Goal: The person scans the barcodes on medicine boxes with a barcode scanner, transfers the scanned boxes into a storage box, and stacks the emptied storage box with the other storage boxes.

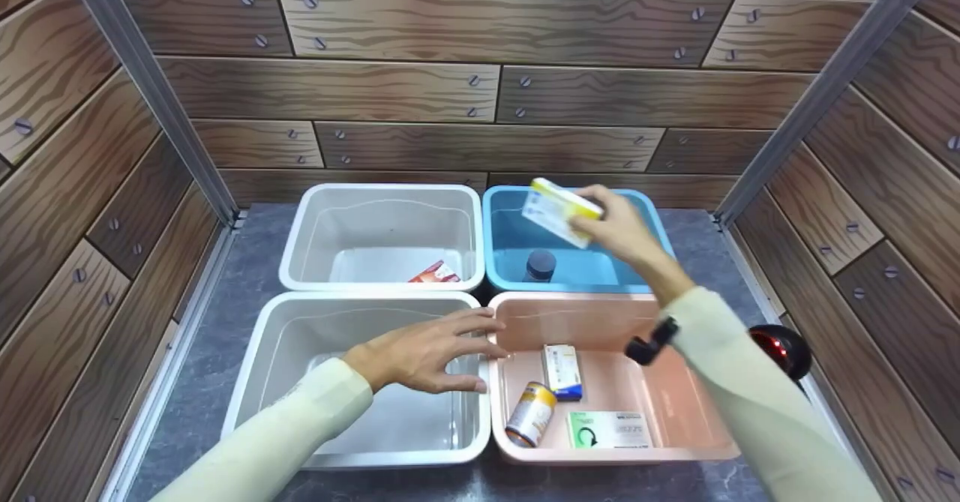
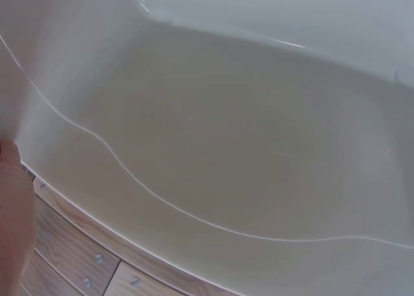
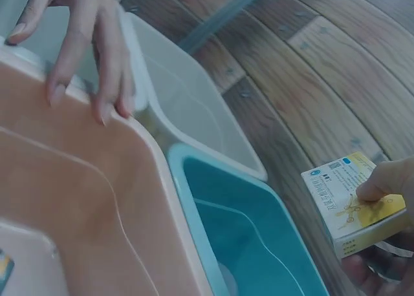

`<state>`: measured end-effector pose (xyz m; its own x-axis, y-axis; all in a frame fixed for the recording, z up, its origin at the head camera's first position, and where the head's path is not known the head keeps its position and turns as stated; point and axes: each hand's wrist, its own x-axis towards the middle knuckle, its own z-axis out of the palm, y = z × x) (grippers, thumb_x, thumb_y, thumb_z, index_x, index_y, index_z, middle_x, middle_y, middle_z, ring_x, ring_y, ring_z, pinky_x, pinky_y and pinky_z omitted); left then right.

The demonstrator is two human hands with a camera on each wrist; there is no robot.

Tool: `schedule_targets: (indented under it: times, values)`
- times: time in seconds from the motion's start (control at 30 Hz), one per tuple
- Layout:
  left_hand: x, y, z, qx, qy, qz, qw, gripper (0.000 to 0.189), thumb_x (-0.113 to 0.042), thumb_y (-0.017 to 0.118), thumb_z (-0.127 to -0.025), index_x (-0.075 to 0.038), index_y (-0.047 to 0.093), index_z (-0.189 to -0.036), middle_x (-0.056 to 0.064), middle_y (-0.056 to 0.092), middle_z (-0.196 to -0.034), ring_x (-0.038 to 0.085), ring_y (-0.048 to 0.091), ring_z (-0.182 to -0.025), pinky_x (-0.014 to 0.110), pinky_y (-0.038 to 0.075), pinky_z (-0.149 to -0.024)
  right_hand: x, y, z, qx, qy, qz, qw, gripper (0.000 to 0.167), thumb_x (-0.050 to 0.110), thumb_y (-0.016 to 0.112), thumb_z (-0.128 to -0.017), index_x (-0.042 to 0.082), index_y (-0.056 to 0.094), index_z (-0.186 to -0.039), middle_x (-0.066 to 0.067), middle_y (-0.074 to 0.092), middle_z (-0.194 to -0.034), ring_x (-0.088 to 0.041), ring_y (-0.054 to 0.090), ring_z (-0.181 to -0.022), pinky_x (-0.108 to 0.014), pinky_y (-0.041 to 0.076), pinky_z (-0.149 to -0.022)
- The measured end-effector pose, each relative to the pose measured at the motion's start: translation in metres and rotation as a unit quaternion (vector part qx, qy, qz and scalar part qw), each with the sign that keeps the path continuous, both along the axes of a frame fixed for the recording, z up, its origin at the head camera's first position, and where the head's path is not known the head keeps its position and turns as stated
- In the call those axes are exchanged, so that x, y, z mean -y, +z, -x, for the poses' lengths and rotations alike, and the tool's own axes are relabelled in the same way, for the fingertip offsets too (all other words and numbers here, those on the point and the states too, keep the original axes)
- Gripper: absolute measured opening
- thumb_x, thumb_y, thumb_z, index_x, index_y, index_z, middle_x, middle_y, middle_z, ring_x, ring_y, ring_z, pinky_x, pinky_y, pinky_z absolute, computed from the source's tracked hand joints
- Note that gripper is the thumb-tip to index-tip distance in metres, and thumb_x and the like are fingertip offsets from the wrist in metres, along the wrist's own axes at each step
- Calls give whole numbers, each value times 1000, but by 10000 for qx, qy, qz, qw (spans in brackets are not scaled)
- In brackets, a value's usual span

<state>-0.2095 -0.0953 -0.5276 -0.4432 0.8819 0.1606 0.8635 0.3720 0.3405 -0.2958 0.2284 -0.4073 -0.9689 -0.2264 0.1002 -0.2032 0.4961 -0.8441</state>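
Observation:
My right hand (image 1: pixel 619 224) grips a white and yellow medicine box (image 1: pixel 559 213) above the blue bin (image 1: pixel 495 220). In the right wrist view the thumb presses on the printed face of the medicine box (image 3: pixel 352 202). A dark-capped bottle (image 1: pixel 540 265) stands in the blue bin. My left hand (image 1: pixel 439 348) has its fingers spread over the touching rims of the near grey bin (image 1: pixel 255 367) and the pink bin (image 1: pixel 615 455). Inside the pink bin are a yellow and white can (image 1: pixel 532 414), a white and blue box (image 1: pixel 562 372) and a green and white box (image 1: pixel 609 430).
A red box (image 1: pixel 436 272) lies in the far white bin (image 1: pixel 292 239). To the right of the pink bin sits a black device with a red light (image 1: pixel 781 352). Wood-patterned walls (image 1: pixel 390 97) and metal posts (image 1: pixel 150 82) enclose the grey floor (image 1: pixel 172 322).

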Motion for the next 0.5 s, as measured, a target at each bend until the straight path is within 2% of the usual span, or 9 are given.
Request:
schedule_targets:
  times: [0.07,0.13,0.33,0.5]
  values:
    - [0,5,1,195,7,292,9994,58,-60,59,-108,-27,61,-155,6,45,-172,29,34,-165,48,37,-133,10,-16,22,163,-8,-209,9996,49,6,71,-98,-6,59,-143,-32,73,-124,-16,72,-91,-25,64,-72]
    - [0,8,1,292,16,484,9984,58,-58,60,-108,-27,60,-157,5,42,-174,29,32,-166,49,34,-134,21,-25,34,260,13,-362,9990,50,8,73,-97,-3,60,-144,-31,73,-127,-24,74,-97,-30,67,-76]
    - [0,9,2,203,-20,451,9988,57,-58,60,-108,-26,60,-156,6,42,-174,30,32,-166,47,33,-135,64,-30,41,530,263,-499,9970,48,10,75,-98,2,61,-143,-27,72,-131,-34,75,-108,-40,69,-84]
    - [0,8,2,165,-89,391,9991,58,-57,60,-108,-25,60,-156,8,44,-173,32,34,-165,49,34,-135,96,-42,42,902,449,-224,9947,46,9,73,-101,4,60,-145,-25,71,-131,-29,75,-102,-40,69,-84]
